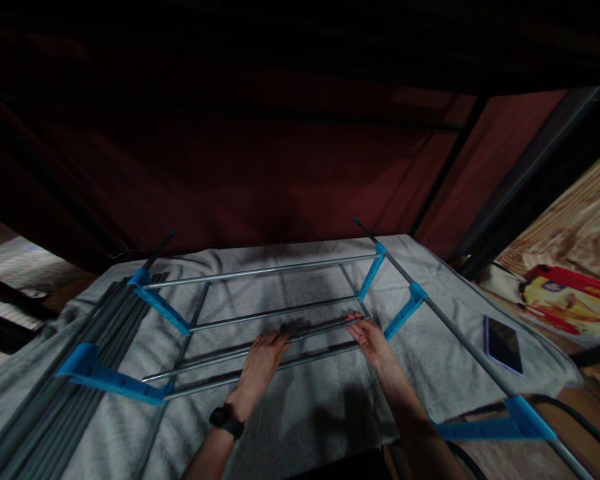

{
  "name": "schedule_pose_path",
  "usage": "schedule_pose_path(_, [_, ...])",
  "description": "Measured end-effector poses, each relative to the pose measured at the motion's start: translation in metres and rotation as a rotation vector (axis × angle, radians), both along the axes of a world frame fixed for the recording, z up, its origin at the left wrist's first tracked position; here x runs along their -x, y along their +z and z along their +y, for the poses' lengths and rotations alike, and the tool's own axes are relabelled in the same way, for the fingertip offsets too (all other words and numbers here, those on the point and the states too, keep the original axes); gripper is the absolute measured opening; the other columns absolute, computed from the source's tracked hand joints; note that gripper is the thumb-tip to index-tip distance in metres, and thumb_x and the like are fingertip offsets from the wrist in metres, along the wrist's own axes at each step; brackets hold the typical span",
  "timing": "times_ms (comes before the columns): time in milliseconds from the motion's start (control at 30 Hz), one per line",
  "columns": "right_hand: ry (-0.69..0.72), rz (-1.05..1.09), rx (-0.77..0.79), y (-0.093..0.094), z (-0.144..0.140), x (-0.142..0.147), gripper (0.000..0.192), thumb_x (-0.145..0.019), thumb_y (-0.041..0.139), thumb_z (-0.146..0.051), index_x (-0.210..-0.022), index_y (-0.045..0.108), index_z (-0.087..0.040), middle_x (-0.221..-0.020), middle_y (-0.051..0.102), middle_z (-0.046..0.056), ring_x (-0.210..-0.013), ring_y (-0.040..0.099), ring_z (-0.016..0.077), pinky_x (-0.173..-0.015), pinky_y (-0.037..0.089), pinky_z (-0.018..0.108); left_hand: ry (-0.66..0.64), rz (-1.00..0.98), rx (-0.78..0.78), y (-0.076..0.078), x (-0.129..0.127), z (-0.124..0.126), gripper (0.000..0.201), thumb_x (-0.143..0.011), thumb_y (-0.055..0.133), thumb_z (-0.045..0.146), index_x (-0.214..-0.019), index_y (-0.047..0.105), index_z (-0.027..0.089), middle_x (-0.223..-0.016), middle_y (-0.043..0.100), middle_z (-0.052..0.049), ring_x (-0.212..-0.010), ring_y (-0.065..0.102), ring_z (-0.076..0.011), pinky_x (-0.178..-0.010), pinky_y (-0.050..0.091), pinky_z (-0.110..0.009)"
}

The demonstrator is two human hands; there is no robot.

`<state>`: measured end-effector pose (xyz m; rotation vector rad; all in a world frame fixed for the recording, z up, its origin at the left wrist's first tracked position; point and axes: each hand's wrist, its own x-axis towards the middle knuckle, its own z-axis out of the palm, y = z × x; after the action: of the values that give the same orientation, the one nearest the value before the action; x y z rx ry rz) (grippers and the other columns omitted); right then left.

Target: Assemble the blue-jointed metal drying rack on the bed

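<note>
Both hands, left hand [261, 363] and right hand [371, 339], rest on the drying rack [260, 272] (grey rods, blue joints) over a grey blanket [300, 413].

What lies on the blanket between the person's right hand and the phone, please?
In the head view, a blue plastic bracket and a long grey rod of the drying rack cross between the right hand and the phone.

Your left hand [260, 363] covers part of the rack's rods [260, 272], and its fingertips blur into the shadow there. Both your forearms are cut off by the bottom edge. You cannot make out anything in the dark upper half, nor the print on the red package [565, 300]
</note>
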<state>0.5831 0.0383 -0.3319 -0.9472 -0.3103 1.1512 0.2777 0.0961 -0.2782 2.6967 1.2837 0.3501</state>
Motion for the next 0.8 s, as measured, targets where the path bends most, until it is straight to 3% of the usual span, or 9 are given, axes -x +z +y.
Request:
schedule_pose_path(200, [-0.004, -0.034, -0.002, -0.0025, 0.0015, 0.0019, 0.016, -0.069, 0.076, -0.027, -0.083, 0.067, -0.025, -0.092, 0.075, 0.004, -0.098, 0.069, 0.0258, -0.094, 0.054, 0.046, -0.004, -0.009, 0.06, -0.0035, -0.0015, -0.0021, 0.03, -0.099, 0.041, 0.019, -0.119, 0.063, 0.017, -0.112, 0.069, -0.01, -0.101, 0.065, -0.023, -0.091, 0.049, -0.037])
schedule_pose_path(500, [0.031, 0.008, -0.002, -0.003, 0.0017, 0.0003, 0.01, -0.07, 0.07, -0.021, -0.08, 0.067, -0.023, -0.088, 0.074, 0.003, -0.091, 0.069, 0.0214, -0.093, 0.053, 0.04, 0.019, -0.034, 0.063, 0.0048, -0.0043, -0.0036, 0.031, -0.1, 0.044, 0.03, -0.121, 0.065, 0.023, -0.112, 0.07, -0.009, -0.1, 0.066, -0.0239, -0.093, 0.048, -0.038])
schedule_pose_path(800, [0.039, 0.018, 0.004, 0.0019, 0.0051, 0.0014, 0.009, -0.068, 0.071, -0.02, -0.076, 0.068, -0.023, -0.086, 0.073, 0.002, -0.085, 0.069, 0.019, -0.089, 0.054, 0.037, 0.002, -0.05, 0.074, 0.0033, -0.0075, -0.0025, 0.031, -0.1, 0.043, 0.026, -0.12, 0.064, 0.017, -0.114, 0.07, -0.011, -0.103, 0.066, -0.0237, -0.093, 0.049, -0.037])
